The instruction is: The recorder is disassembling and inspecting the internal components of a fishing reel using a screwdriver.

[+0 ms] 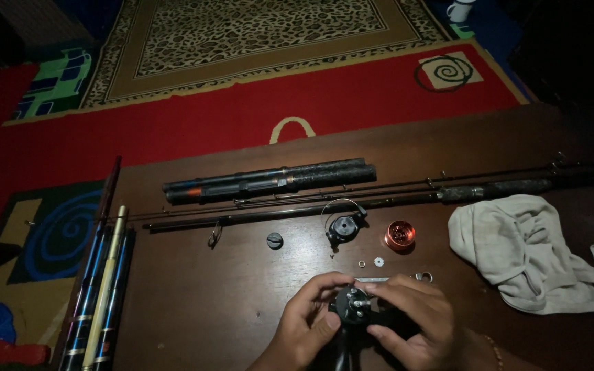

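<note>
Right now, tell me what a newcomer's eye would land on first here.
Both hands, left hand and right hand, grip a small black fishing reel body at the near edge of the dark wooden table. Just beyond sits a shiny orange metal spool, with a crumpled pale grey cloth at the right.

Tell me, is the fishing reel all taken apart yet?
Partly. The red spool, black rotor with its wire bail, a black knob and a tiny white gear already lie loose on the table. Left hand and right hand hold the black reel body, not yet opened.
</note>
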